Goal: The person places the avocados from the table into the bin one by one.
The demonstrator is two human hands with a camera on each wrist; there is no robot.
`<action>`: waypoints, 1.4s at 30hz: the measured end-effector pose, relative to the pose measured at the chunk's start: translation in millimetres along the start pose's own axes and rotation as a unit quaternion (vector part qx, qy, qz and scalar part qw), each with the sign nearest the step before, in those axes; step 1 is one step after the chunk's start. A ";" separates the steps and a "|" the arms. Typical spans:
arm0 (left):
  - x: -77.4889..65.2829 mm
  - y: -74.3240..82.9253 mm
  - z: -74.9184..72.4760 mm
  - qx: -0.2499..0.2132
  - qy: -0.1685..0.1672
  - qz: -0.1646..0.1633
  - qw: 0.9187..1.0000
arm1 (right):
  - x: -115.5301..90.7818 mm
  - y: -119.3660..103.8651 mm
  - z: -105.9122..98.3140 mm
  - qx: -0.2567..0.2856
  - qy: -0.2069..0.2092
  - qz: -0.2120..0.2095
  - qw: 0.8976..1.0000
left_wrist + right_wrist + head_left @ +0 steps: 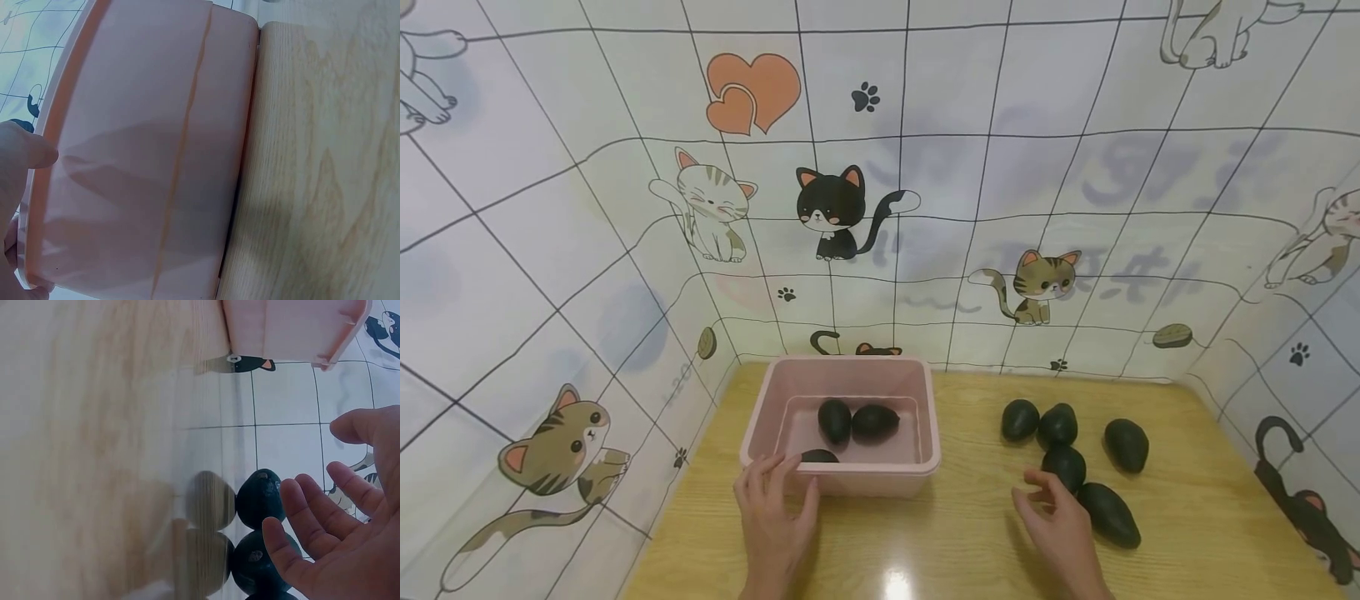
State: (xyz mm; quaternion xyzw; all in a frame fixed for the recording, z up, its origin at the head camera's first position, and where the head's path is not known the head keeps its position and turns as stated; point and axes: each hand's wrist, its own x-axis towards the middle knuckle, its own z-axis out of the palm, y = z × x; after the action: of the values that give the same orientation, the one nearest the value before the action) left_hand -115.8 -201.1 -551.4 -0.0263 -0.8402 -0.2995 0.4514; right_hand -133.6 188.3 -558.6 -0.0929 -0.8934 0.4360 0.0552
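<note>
A pink plastic bin (880,481) stands on the wooden table with three dark green avocados in it. Two of these avocados (876,422) lie side by side, and the third (820,456) is mostly hidden behind the front wall. My left hand (773,510) holds the bin's rim at the front left corner; its thumb (42,152) lies against the rim in the left wrist view. Over the table on the right, my right hand (1062,523) hangs with loosely bent, spread fingers and nothing in them. Close beyond it lies an avocado (1063,468).
More avocados lie about the right hand: a long one (1108,514) beside it, one (1126,445) farther right, and two (1020,420) toward the back. A cloth wall (940,183) printed with cats and grid lines encloses the table (970,550) at the back and sides.
</note>
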 end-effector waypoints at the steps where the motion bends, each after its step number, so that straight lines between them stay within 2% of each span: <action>1: 0.1 0.1 0.1 -0.001 0.000 0.001 1.000 | -0.1 0.6 -0.7 0.000 0.000 0.002 1.000; 7: -0.2 -0.1 0.4 0.003 -0.004 0.001 1.000 | -0.7 3.4 -5.8 -0.003 -0.001 0.010 1.000; 23: -4.0 -0.7 -0.8 0.005 -0.027 -0.029 0.999 | -2.0 6.5 -15.0 -0.018 -0.019 0.023 0.999; 29: -2.7 -1.1 -0.8 0.004 -0.027 -0.028 0.999 | -0.4 8.0 -19.3 -0.028 -0.006 0.027 0.999; 42: -3.2 -1.4 -0.4 0.006 -0.024 -0.025 0.999 | 0.9 13.8 -26.7 -0.035 -0.022 0.044 0.998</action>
State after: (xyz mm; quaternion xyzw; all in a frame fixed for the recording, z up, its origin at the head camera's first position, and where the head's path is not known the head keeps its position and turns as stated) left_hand -114.1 -201.7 -554.4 -0.0098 -0.8527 -0.3049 0.4240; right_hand -128.1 217.4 -553.1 -0.1241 -0.9043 0.4083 0.0135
